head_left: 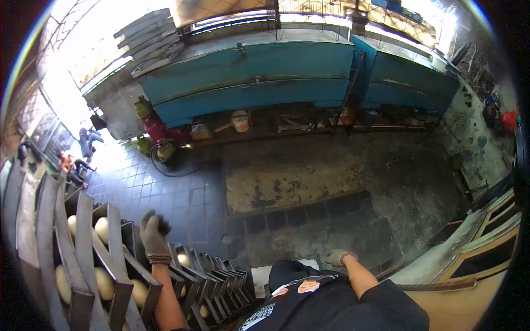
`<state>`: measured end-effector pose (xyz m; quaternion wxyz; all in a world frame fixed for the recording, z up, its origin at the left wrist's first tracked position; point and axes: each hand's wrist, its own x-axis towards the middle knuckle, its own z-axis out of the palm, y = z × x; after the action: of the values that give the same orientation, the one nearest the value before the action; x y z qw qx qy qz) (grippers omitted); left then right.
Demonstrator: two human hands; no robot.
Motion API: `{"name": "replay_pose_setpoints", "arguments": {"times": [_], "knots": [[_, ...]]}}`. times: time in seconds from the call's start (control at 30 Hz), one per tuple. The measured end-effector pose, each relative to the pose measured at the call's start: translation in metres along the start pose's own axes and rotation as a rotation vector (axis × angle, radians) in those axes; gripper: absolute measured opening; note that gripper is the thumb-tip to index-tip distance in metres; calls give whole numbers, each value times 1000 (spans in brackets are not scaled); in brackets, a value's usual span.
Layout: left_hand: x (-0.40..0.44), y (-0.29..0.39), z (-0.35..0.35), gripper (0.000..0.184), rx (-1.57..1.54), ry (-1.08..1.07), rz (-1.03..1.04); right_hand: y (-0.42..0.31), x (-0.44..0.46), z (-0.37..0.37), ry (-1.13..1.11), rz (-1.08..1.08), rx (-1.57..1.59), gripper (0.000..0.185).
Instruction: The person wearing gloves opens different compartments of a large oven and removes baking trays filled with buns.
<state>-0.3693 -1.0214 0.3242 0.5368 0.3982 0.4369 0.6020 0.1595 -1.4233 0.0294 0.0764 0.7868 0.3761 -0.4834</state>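
My left hand (pixel 154 236), in a brownish work glove with dark fingertips, is raised beside a tall stack of dark metal trays (pixel 118 276). Its fingers point upward and look apart, with nothing visible in them. Pale, rounded dough-like pieces (pixel 105 283) lie inside the trays, several of them showing between the metal edges. Away from the stack, my right hand (pixel 337 257) hangs at my right side above the floor. It wears a similar glove, and its fingers look loosely stretched, holding nothing visible.
Blue metal cabinets (pixel 248 71) line the far side. Green gas cylinders (pixel 164 150) with a hose stand at the left, near a white bucket (pixel 240 121). A wooden frame (pixel 486 248) is at my right. Other people (pixel 74 168) are far left on the tiled floor (pixel 165 193).
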Motion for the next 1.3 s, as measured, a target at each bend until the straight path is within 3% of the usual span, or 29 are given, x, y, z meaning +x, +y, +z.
{"name": "replay_pose_setpoints", "arguments": {"times": [0.47, 0.77, 0.83, 0.93, 1.13, 1.3], "knots": [[-5, 6, 8, 36, 26, 25, 2, -1, -2, -1, -60, 21, -18, 78], [-6, 7, 8, 35, 35, 36, -9, -3, -1, 3, -30, 24, 60, 62], [-10, 10, 12, 35, 19, 12, 20, -19, -23, -11, -39, 129, 36, 55], [-14, 13, 18, 34, 45, 54, 14, -15, -18, -8, -121, 111, 148, 60], [-11, 12, 14, 34, 39, 47, 5, -4, -8, 6, -67, 33, 110, 50], [-14, 15, 16, 35, 30, 55, -1, -8, -20, 2, 14, 16, 101, 57]]}}
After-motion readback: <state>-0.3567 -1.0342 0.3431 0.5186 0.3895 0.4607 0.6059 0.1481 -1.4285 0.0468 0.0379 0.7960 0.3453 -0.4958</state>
